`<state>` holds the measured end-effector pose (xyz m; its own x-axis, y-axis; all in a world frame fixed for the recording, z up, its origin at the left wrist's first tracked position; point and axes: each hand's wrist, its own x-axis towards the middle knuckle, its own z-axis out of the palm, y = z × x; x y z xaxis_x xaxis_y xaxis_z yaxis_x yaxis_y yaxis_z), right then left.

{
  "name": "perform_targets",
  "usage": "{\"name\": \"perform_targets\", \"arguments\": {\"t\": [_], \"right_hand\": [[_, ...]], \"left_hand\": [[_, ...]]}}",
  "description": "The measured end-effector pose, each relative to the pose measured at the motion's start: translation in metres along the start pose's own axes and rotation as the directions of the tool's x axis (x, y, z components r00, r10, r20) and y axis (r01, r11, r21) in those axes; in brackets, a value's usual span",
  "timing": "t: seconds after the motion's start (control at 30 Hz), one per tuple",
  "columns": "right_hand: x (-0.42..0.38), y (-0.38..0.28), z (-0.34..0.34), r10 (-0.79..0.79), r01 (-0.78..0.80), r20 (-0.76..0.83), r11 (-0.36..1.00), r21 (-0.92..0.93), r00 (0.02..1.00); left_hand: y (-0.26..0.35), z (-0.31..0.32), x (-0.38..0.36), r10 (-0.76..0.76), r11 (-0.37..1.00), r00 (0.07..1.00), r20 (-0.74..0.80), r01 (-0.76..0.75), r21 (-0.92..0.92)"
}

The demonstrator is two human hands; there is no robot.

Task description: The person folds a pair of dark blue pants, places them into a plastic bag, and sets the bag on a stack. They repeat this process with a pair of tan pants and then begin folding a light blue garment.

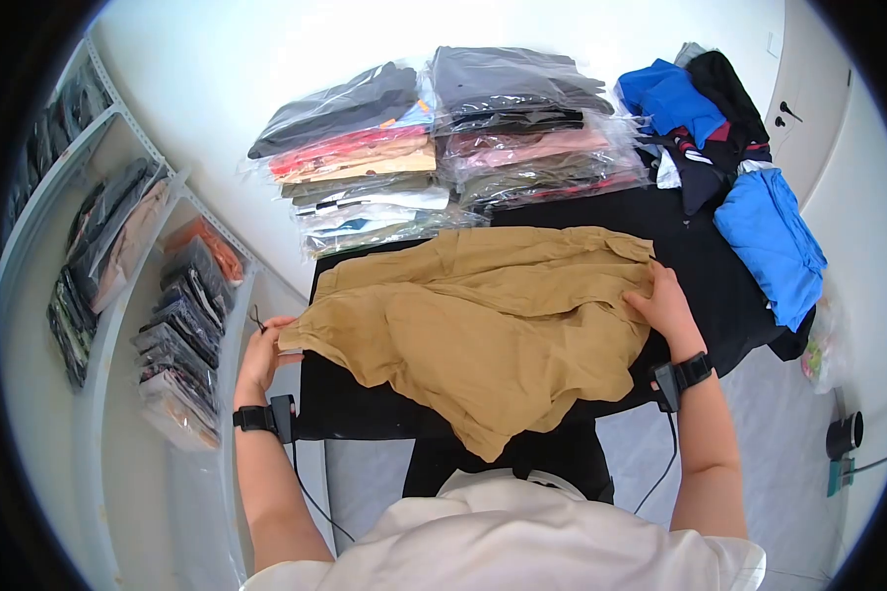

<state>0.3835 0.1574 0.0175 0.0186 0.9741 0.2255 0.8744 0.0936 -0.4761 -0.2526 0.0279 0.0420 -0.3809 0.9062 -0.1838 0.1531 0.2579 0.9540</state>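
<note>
A tan garment (503,335) lies spread and wrinkled across the black-covered table (340,409), its lower part hanging over the front edge. At its left end, my left hand (263,357) pinches the gathered edge, with a dark cord showing above the fingers. My right hand (663,303) grips the cloth at the upper right end, thumb on top and fingers at the edge. Each wrist wears a black strap with a small device and a cable.
Bagged folded clothes stand in two stacks (365,158) (537,128) at the back. Blue and black clothes (670,98) and a folded blue garment (774,241) lie at right. Shelves (108,394) with bagged clothes line the left. A black cylinder (844,434) is at far right.
</note>
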Motion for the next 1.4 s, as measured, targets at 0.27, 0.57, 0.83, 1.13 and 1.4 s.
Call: {"name": "perform_targets", "arguments": {"t": [0.27, 0.57, 0.83, 1.13, 1.4], "right_hand": [[0.075, 0.034, 0.028, 0.057, -0.056, 0.059, 0.998, -0.019, 0.997], [0.142, -0.035, -0.027, -0.118, -0.079, 0.146, 0.448, 0.891, 0.982], [0.106, -0.014, 0.01, -0.053, 0.039, 0.01, 0.839, 0.542, 0.999], [-0.05, -0.055, -0.018, -0.436, 0.068, 0.579, 0.834, 0.548, 0.689], [-0.01, -0.029, -0.057, 0.02, 0.155, -0.165, 0.244, 0.957, 0.986]], "left_hand": [[-0.014, 0.017, 0.027, -0.143, 0.99, 0.989, -0.034, 0.143, -0.007], [0.01, 0.038, 0.04, 0.269, 0.923, 0.945, -0.183, -0.308, -0.232], [-0.006, 0.035, 0.041, 0.389, 0.875, 0.875, -0.288, -0.253, 0.413], [-0.016, 0.031, 0.014, -0.053, 0.994, 0.965, -0.258, 0.028, -0.101], [0.018, 0.014, -0.013, 0.156, 0.87, 0.974, -0.161, -0.213, -0.445]]}}
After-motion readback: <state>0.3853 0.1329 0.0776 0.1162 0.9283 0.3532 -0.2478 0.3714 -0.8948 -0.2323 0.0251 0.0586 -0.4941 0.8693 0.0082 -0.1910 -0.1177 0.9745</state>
